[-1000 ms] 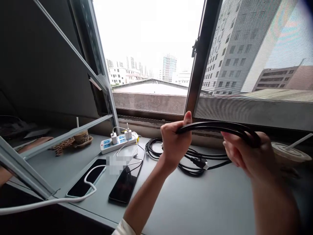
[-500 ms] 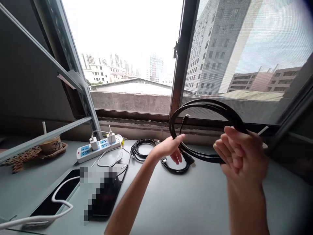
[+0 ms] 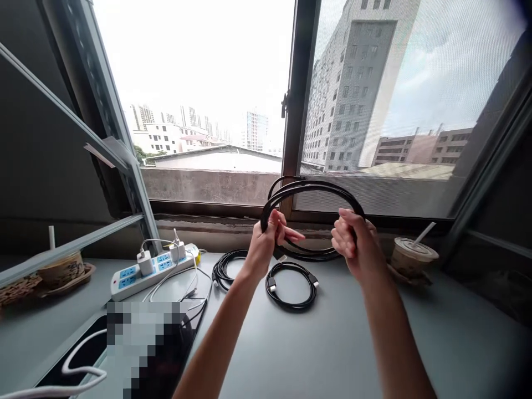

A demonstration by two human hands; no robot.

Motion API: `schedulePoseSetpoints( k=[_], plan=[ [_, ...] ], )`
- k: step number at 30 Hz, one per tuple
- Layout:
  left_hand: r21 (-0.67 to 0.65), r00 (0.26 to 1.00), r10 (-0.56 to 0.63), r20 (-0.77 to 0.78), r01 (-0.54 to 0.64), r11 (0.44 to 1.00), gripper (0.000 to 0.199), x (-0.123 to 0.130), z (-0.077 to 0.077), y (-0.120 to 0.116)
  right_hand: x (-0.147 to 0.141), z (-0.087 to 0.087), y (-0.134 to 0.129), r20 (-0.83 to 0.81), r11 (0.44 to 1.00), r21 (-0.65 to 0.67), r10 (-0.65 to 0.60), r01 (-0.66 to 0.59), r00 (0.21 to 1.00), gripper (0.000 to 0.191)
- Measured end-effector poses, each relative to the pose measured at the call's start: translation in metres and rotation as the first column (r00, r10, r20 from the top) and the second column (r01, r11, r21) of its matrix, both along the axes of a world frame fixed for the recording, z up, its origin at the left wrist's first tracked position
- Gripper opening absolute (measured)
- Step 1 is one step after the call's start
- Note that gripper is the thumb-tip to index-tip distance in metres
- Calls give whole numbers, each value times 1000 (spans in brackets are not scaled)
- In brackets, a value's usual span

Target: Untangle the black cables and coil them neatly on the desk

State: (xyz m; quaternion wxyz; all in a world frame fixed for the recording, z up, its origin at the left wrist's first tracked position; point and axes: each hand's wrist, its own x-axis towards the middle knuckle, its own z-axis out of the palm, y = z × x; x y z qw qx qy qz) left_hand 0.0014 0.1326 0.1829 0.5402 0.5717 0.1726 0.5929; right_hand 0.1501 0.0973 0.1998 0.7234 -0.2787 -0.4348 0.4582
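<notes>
Your left hand and curled right hand grip opposite sides of a black cable coil, its loops slightly apart.

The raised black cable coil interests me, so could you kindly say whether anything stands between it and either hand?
Nothing visible does: the left hand holds the raised coil at its left side, the right hand at its right.

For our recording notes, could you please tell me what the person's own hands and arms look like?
The left hand and right hand are ungloved. The left forearm and right forearm are bare, with no sleeve, watch or bracelet in view.
</notes>
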Motion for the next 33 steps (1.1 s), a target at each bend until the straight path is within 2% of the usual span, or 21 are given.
schedulePoseSetpoints(
  k=[3,5,7,8,11,13,15,17,19,21,25,28,30,33],
  plan=[
    [65,993,108,-38,-105,992,37,-9,3,1,-4,-6,3,138,996,47,-77,71,987,45],
    [128,981,185,-62,-176,976,33,-13,5,0,-7,-8,0,239,963,162,-251,216,938,40],
    [180,966,248,-67,-233,956,31,-15,6,-2,-11,-9,-4,299,870,333,-464,364,834,38],
    [192,962,265,-58,-250,949,31,-16,7,-3,-13,-9,-6,301,816,422,-538,396,788,41],
    [184,964,264,-31,-254,949,32,-19,9,-4,-16,-11,-12,276,691,617,-637,376,720,49],
    [169,972,227,-57,-214,962,31,-22,11,-4,-17,-12,-15,263,615,681,-713,399,650,43],
    [152,979,167,-121,-147,977,29,-26,13,-6,-16,-13,-16,278,544,725,-792,423,543,34],
    [132,977,119,-176,-97,987,26,-30,15,-8,-15,-13,-16,295,499,766,-833,405,468,32],
    [123,976,92,-196,-68,990,24,-33,17,-9,-13,-11,-14,300,477,797,-846,371,441,31],
    [138,979,69,-191,-43,990,24,-35,18,-10,-12,-11,-10,278,460,812,-846,360,454,28],
    [147,976,66,-207,-35,988,24,-33,18,-10,-11,-12,0,192,412,813,-856,411,479,25],
    [142,968,95,-231,-63,988,39,-28,17,-12,-10,-14,5,152,377,801,-879,465,452,23],
    [165,964,121,-236,-83,983,49,-24,16,-14,-8,-14,6,143,386,775,-878,500,456,21],
    [208,960,159,-232,-110,972,44,-19,15,-16,-4,-15,8,145,444,705,-854,553,501,19]
  ],
)
